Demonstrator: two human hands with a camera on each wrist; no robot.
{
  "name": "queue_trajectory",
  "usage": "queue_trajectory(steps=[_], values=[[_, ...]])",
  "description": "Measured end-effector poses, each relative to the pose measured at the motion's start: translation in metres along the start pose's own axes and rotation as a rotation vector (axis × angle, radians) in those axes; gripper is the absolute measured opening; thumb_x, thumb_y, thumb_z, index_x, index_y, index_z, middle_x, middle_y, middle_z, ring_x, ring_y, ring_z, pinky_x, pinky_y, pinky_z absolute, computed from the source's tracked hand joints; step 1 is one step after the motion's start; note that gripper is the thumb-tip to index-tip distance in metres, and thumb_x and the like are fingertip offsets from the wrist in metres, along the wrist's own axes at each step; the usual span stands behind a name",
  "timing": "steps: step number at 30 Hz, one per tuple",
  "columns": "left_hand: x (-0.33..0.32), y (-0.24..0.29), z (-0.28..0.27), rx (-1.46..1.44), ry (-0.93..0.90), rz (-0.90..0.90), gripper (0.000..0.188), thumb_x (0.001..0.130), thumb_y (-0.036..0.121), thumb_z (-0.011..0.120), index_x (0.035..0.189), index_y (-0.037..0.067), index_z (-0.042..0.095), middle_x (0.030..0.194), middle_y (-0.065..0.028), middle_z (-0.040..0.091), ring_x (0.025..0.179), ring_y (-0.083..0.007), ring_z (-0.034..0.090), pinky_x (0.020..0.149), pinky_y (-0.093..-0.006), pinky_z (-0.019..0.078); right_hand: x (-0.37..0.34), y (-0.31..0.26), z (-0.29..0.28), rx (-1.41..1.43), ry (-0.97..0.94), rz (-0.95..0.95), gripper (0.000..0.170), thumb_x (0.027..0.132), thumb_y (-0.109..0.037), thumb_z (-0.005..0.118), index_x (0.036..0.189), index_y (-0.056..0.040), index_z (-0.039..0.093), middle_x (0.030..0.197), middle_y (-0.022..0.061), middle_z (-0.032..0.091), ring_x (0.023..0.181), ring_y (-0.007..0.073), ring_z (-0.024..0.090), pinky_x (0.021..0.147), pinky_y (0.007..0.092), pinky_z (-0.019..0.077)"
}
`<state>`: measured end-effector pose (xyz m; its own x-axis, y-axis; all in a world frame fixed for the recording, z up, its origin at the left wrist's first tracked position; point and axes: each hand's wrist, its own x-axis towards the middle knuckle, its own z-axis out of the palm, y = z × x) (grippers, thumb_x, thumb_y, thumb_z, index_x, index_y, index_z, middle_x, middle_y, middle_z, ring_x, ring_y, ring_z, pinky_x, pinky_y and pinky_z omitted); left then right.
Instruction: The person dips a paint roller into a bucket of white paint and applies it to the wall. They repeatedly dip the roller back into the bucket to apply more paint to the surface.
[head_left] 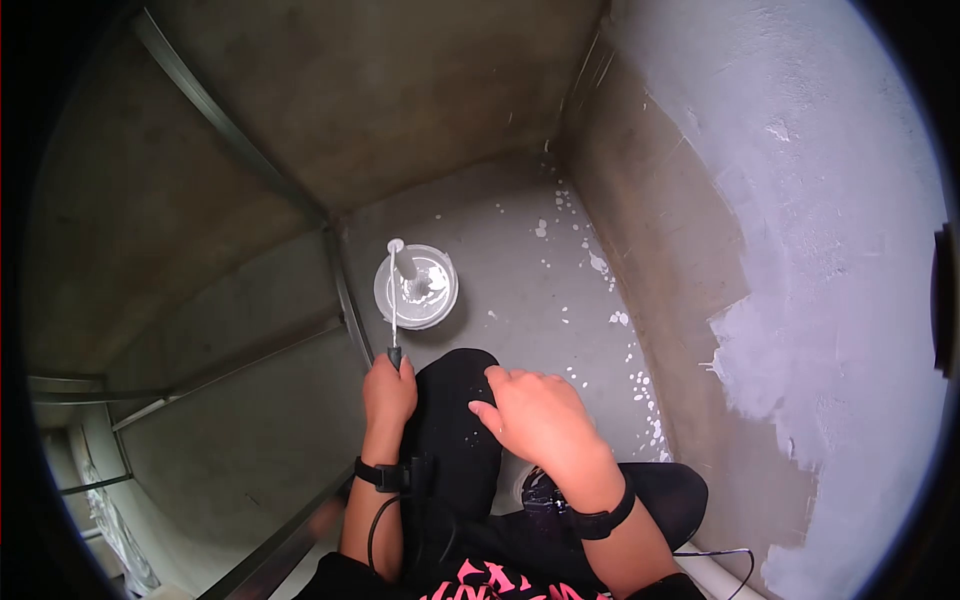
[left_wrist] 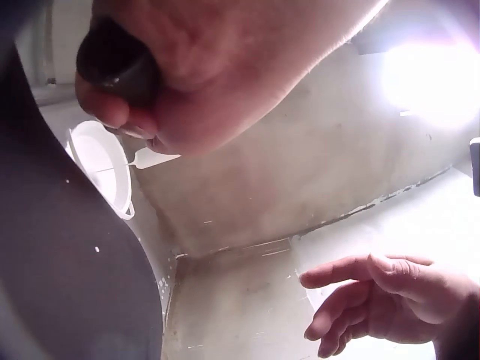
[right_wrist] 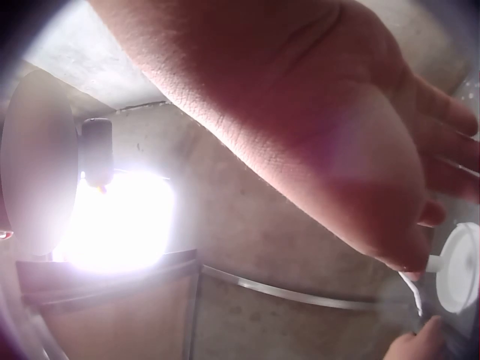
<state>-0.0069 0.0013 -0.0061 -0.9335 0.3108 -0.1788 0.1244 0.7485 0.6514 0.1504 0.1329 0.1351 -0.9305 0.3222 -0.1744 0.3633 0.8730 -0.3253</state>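
Observation:
My left hand (head_left: pixel 388 395) grips the dark handle (head_left: pixel 394 356) of a small paint roller, its thin white-coated rod pointing away from me. The white roller head (head_left: pixel 404 263) overlaps the mouth of a white bucket (head_left: pixel 452 300), which stands on the floor with white paint inside. In the left wrist view, the butt of the handle (left_wrist: pixel 118 64) sticks out of the fist. Above my bent knees hangs my right hand (head_left: pixel 540 415), fingers loosely bent and holding nothing; the left wrist view shows its spread fingers (left_wrist: pixel 337 307) too.
On the right, a wall (head_left: pixel 680 230) is partly coated in white. Paint drops (head_left: pixel 597 262) spot the grey floor along its foot. A metal frame (head_left: pixel 345 285) runs along the left side. A bright lamp (right_wrist: pixel 120 225) glares in the right wrist view.

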Motion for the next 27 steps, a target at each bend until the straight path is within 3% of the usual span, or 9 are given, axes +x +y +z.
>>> queue_trajectory(steps=[7, 10, 13, 15, 16, 18, 19, 24, 27], values=[[-0.001, 0.005, 0.001, 0.057, 0.058, 0.064, 0.035, 0.092, 0.029, 0.055, 0.091, -0.006, 0.058, 0.087, -0.0293, 0.064, 0.086, -0.0477, 0.061, 0.075, -0.0522, 0.048, 0.001, 0.001, 0.001, -0.008, 0.046, 0.009, 0.034, 0.09, -0.034, 0.061, 0.094, -0.0009, 0.057, 0.078, 0.0168, 0.066, 0.075, 0.0369, 0.065, 0.073, 0.0459, 0.0512], [0.002, -0.001, 0.013, -0.033, 0.019, -0.049, 0.035, 0.092, 0.029, 0.055, 0.091, -0.007, 0.058, 0.087, -0.0298, 0.064, 0.088, -0.0492, 0.06, 0.078, -0.0526, 0.0472, 0.002, 0.001, 0.002, 0.019, 0.056, -0.016, 0.033, 0.09, -0.034, 0.062, 0.093, -0.0009, 0.057, 0.078, 0.0171, 0.066, 0.075, 0.0371, 0.065, 0.073, 0.0459, 0.0512], [0.002, 0.001, 0.008, 0.001, 0.028, 0.028, 0.035, 0.092, 0.029, 0.055, 0.089, -0.006, 0.057, 0.083, -0.0279, 0.065, 0.077, -0.0434, 0.065, 0.066, -0.0495, 0.0504, 0.003, -0.002, 0.003, 0.016, 0.011, 0.005, 0.033, 0.09, -0.033, 0.062, 0.093, -0.001, 0.057, 0.078, 0.017, 0.066, 0.076, 0.037, 0.066, 0.073, 0.0452, 0.0513], [-0.007, 0.021, -0.006, -0.221, -0.127, -0.168, 0.032, 0.095, 0.028, 0.054, 0.082, -0.001, 0.054, 0.071, -0.0176, 0.062, 0.055, -0.0283, 0.063, 0.047, -0.0419, 0.0482, 0.002, 0.0, 0.004, 0.005, 0.048, -0.019, 0.033, 0.09, -0.033, 0.062, 0.094, -0.0011, 0.057, 0.079, 0.0171, 0.066, 0.077, 0.0368, 0.066, 0.073, 0.0448, 0.0514], [-0.005, 0.018, -0.005, -0.22, -0.128, -0.168, 0.032, 0.095, 0.028, 0.054, 0.082, -0.001, 0.054, 0.071, -0.0176, 0.062, 0.055, -0.0283, 0.063, 0.047, -0.0419, 0.0482, 0.001, 0.0, 0.004, 0.006, 0.048, -0.018, 0.033, 0.09, -0.033, 0.062, 0.094, -0.0011, 0.057, 0.079, 0.0171, 0.066, 0.077, 0.0368, 0.066, 0.073, 0.0448, 0.0514], [-0.001, 0.013, -0.005, -0.69, -0.249, -0.224, 0.026, 0.096, 0.027, 0.052, 0.081, 0.007, 0.05, 0.061, -0.0047, 0.052, 0.042, -0.0136, 0.05, 0.035, -0.0324, 0.039, 0.0, 0.001, 0.002, 0.013, 0.045, -0.01, 0.033, 0.09, -0.034, 0.061, 0.095, -0.0011, 0.057, 0.08, 0.0171, 0.066, 0.077, 0.0368, 0.066, 0.073, 0.0449, 0.0515], [-0.002, 0.014, -0.006, -0.689, -0.251, -0.223, 0.026, 0.096, 0.027, 0.052, 0.081, 0.007, 0.05, 0.061, -0.0047, 0.052, 0.042, -0.0136, 0.05, 0.035, -0.0324, 0.039, 0.0, 0.002, 0.003, 0.014, 0.045, -0.008, 0.033, 0.09, -0.034, 0.061, 0.095, -0.0011, 0.057, 0.08, 0.0171, 0.066, 0.077, 0.0368, 0.066, 0.073, 0.0449, 0.0515], [-0.004, 0.014, -0.015, -1.461, -0.415, -0.583, 0.021, 0.097, 0.029, 0.052, 0.084, 0.014, 0.047, 0.057, 0.0027, 0.044, 0.04, -0.012, 0.042, 0.036, -0.0255, 0.0351, -0.001, 0.004, 0.006, 0.012, 0.061, -0.009, 0.033, 0.09, -0.034, 0.062, 0.095, -0.0014, 0.057, 0.079, 0.0169, 0.066, 0.077, 0.0371, 0.066, 0.073, 0.045, 0.0517], [-0.003, 0.013, -0.018, -1.642, -0.471, -0.687, 0.025, 0.096, 0.031, 0.054, 0.08, 0.013, 0.05, 0.054, 0.0049, 0.043, 0.039, -0.0089, 0.041, 0.036, -0.023, 0.0357, -0.001, 0.003, 0.005, 0.014, 0.062, -0.011, 0.033, 0.09, -0.034, 0.062, 0.096, -0.0016, 0.057, 0.079, 0.0168, 0.066, 0.077, 0.0369, 0.066, 0.073, 0.045, 0.0517]])
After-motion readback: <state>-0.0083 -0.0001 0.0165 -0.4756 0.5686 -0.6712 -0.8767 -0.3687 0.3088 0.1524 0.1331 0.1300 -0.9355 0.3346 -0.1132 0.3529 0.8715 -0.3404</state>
